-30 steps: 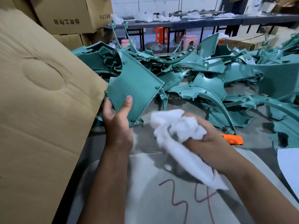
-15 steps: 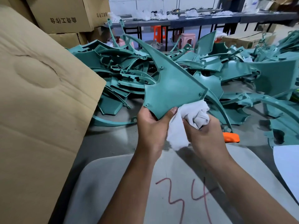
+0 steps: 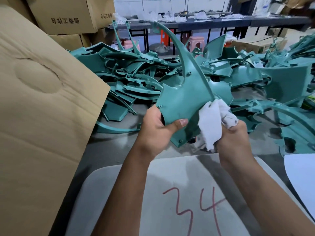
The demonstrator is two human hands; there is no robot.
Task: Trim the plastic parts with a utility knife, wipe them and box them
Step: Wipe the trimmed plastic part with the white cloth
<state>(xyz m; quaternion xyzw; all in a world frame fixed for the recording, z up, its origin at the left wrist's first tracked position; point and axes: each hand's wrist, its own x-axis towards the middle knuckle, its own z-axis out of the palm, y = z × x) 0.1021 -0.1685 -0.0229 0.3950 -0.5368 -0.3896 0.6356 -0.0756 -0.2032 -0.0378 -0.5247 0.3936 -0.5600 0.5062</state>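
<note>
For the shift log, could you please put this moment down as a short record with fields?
stage: wiping, part not yet boxed
left hand: grips the lower edge of the green plastic part, thumb on its face
right hand: grips a bunched white cloth against the part's right edge
part pose: held up over the table, its long curved tip pointing up and away
pile of green parts: on the table behind the held part
cardboard box flap: at left
grey board marked 34: under the forearms
utility knife: not clearly in view
</note>
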